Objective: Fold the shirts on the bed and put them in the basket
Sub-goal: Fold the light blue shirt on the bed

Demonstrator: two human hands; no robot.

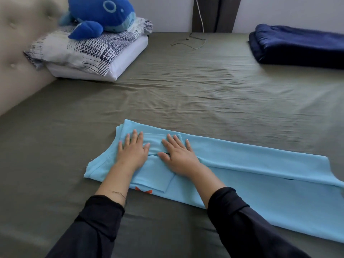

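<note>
Two forearms in dark sleeves (96,226) reach in from the near edge of the scene, over a bed covered with an olive-green sheet (186,94). Both hands lie flat, palms down, on a light blue shirt (251,174) spread across the near part of the bed.

That shirt is folded lengthwise into a long band that runs from just left of centre out past the right edge of view. A folded sleeve lies on top at its left end, and a small orange print (143,190) shows at the near edge.

On the left end of the band, the left hand (132,152) presses down with its fingers straight and slightly spread, holding nothing. Just beside it to the right, the right hand (179,155) presses the same way, fingers straight and spread, its thumb pointing toward the left hand. The two hands are close together but apart.

Far left, a patterned pillow (81,49) rests on a white one against a padded beige headboard (22,34), with a blue whale plush toy (100,13) on top. Far right lies a folded dark blue blanket (301,45). A thin cable (191,41) trails on the sheet by the far wall.
</note>
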